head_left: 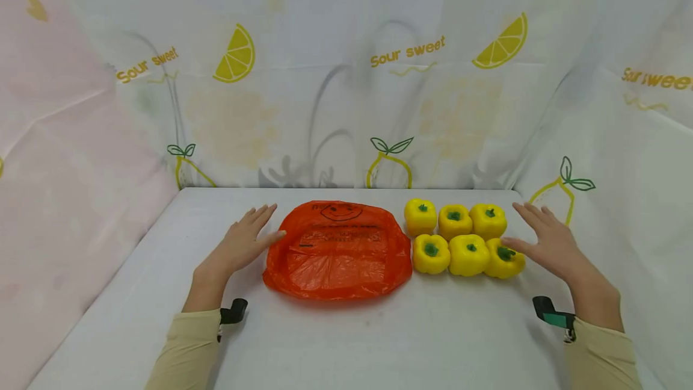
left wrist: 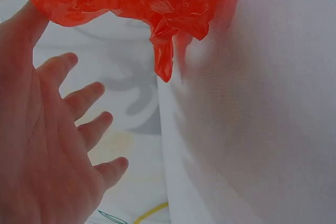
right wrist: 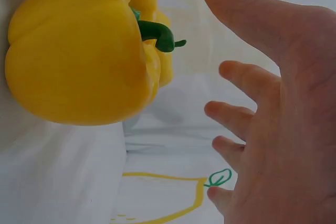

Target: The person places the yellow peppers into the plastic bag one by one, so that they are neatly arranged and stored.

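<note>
A red plastic bag (head_left: pixel 335 251) with a smiley face printed on it lies spread on the white table. To its right, several yellow bell peppers (head_left: pixel 468 254) with green stems stand in two rows, the nearest one close to the bag's edge. My left hand (head_left: pixel 243 242) is beside the bag's left side, fingers spread, holding nothing. The left wrist view shows a twisted end of the bag (left wrist: pixel 165 51) past the fingertips. By the right end of the peppers my right hand (head_left: pixel 552 245) has its fingers extended. In the right wrist view, the closest pepper (right wrist: pixel 79 51) is apart from the fingers.
The white table (head_left: pixel 346 348) ends at a back edge against a hanging cloth (head_left: pixel 325 107) printed with lemons and words. More cloth hangs along the left and right sides. A small black device (head_left: pixel 234 310) is worn on each wrist.
</note>
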`<state>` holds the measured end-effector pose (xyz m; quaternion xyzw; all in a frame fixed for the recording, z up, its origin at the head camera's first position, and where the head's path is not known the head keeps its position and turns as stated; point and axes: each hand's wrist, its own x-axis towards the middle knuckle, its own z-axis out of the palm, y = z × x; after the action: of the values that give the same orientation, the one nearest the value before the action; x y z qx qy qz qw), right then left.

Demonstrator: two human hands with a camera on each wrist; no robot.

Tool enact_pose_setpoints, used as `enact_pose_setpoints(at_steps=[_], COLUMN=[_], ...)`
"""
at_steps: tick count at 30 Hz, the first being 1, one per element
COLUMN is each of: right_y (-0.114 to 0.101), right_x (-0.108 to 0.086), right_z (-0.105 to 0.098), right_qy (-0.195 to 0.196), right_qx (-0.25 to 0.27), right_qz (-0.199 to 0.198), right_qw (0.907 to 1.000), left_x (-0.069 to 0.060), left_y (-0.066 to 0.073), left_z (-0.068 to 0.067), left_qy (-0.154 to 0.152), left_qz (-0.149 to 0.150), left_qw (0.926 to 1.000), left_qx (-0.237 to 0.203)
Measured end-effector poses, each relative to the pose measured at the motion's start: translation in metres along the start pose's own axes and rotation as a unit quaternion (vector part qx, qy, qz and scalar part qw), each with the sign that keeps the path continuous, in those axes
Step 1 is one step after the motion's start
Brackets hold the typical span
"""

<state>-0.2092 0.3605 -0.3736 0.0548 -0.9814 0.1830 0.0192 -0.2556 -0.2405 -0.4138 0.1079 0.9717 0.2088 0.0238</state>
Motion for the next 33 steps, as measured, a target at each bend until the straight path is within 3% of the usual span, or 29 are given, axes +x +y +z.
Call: enact_pose_setpoints(at_steps=[8,11,18,24,33], right_y=[-0.011,-0.015,-0.020,-0.021,-0.014], right_x=[-0.004,-0.007,-0.011,-0.011,-0.009], right_z=[-0.006,-0.009,-0.010,-0.008,0.006], right_qy=[-0.050,-0.078,-0.115,-0.150,-0.158], right_qx=[0.027,0.041,0.042,0.073,0.100], right_qz=[-0.004,0.001,0.003,0.006,0.004], right_qw=[0.9984,0.9961,0.9925,0.9861,0.9823], left_x=[-0.001,-0.001,-0.003,-0.002,-0.002], left_y=[0.007,0.010,0.015,0.014,0.016], left_z=[0.004,0.006,0.008,0.008,0.006], left_qy=[-0.014,-0.028,-0.034,-0.046,-0.067], left_qz=[0.038,0.039,0.048,0.064,0.057], left_qw=[0.9974,0.9957,0.9945,0.9907,0.9890], left_qx=[-0.059,-0.080,-0.087,-0.111,-0.120])
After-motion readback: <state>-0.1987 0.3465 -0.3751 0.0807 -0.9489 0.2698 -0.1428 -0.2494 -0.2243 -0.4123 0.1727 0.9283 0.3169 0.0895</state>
